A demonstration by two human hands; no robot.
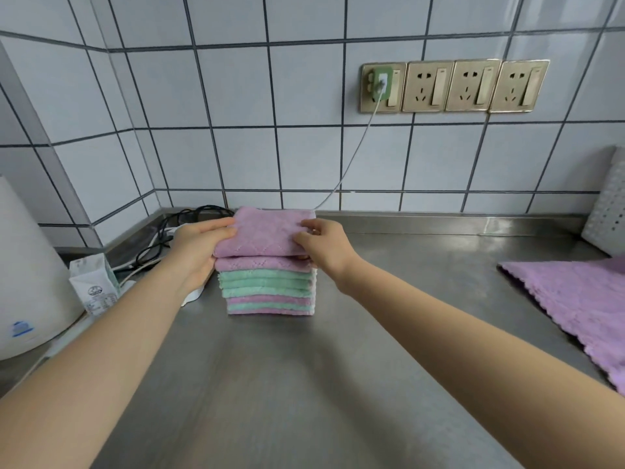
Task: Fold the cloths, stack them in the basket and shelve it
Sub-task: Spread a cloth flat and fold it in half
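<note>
Both hands hold the top folded purple cloth (262, 233) over the stack of folded cloths (269, 287) just below. The left hand (196, 247) and right hand (321, 247) pinch its sides. Next, I think, set it down straight. An unfolded purple cloth (575, 299) lies far right of the right hand, before the white basket (605, 211).

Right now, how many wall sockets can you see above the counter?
4, in one row on the tiled wall: the leftmost socket has a charger plugged in; the second socket, third socket and rightmost socket are free. None looks hidden.
</note>
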